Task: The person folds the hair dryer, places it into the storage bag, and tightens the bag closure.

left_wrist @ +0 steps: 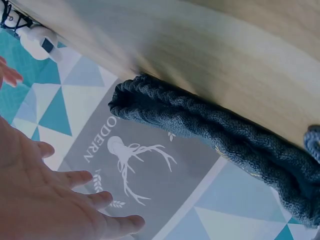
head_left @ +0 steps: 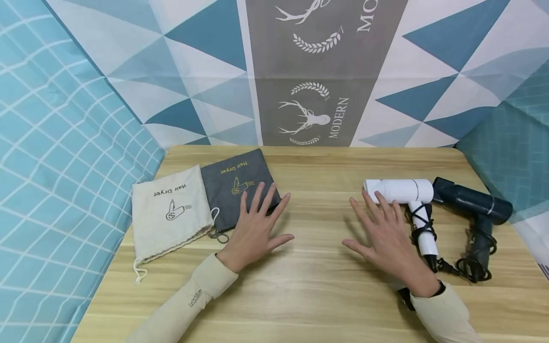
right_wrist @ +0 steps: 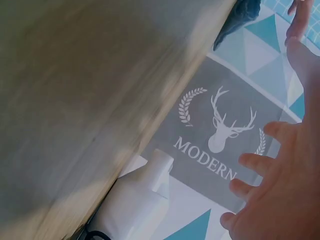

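Observation:
My left hand point(head_left: 252, 233), fingers straight and spread, hovers over the near right part of a dark grey drawstring pouch point(head_left: 220, 195) and holds nothing. In the left wrist view the gathered mouth of that pouch point(left_wrist: 200, 120) shows beside the hand. A cream drawstring pouch point(head_left: 165, 224) lies against the grey one; both are printed "Hair Dryer". My right hand point(head_left: 386, 240), also spread and holding nothing, is just left of a white hair dryer point(head_left: 403, 190), partly covering its nozzle end in the head view. Right of it lies a black hair dryer point(head_left: 476, 200).
Cords are wound around both dryer handles, and the plugs lie close together. The wooden table point(head_left: 309, 286) has rounded far corners. Patterned cloth point(head_left: 214, 62) hangs behind it, with blue tiled cloth point(head_left: 55, 157) along the left side.

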The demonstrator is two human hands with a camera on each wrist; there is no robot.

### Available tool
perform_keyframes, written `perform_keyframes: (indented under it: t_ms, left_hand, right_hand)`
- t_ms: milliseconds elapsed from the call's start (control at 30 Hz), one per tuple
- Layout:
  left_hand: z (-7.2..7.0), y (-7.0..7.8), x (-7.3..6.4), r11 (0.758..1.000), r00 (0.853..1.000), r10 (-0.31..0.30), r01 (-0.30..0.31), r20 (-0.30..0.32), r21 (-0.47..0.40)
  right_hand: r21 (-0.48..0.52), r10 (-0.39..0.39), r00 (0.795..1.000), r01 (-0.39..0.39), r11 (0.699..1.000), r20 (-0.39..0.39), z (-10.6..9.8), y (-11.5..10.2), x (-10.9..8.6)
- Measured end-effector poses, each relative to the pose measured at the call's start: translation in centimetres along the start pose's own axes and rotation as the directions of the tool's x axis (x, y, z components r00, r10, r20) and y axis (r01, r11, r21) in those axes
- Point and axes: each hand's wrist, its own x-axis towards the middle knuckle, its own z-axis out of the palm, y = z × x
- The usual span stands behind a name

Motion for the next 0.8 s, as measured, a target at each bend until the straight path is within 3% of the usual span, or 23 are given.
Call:
perform_keyframes:
  t_ms: [333, 467, 633, 800]
  left_hand:
    - [0.5, 0.1, -0.2, 1.0, 1.0, 0.027, -0.027, 0.002, -0.007]
    - [0.7, 0.1, -0.4, 0.999, 0.999, 0.043, -0.043, -0.004, -0.026]
    - [0.9, 0.4, -0.3, 0.996, 0.997, 0.076, -0.075, 0.003, -0.055]
    - [0.7, 0.6, -0.3, 0.994, 0.996, 0.086, -0.084, 0.031, -0.065]
  right_hand:
    - [0.013, 0.118, 0.993, -0.118, 0.993, 0.023, -0.8, 1.0, -0.6]
    - [0.064, 0.15, 0.988, -0.152, 0.986, 0.037, -1.0, 1.7, -1.0]
    - [0.18, 0.23, 0.973, -0.228, 0.957, 0.009, -2.0, 3.4, -1.4]
    - [0.2, 0.31, 0.951, -0.307, 0.93, 0.015, -2.9, 5.4, -2.1]
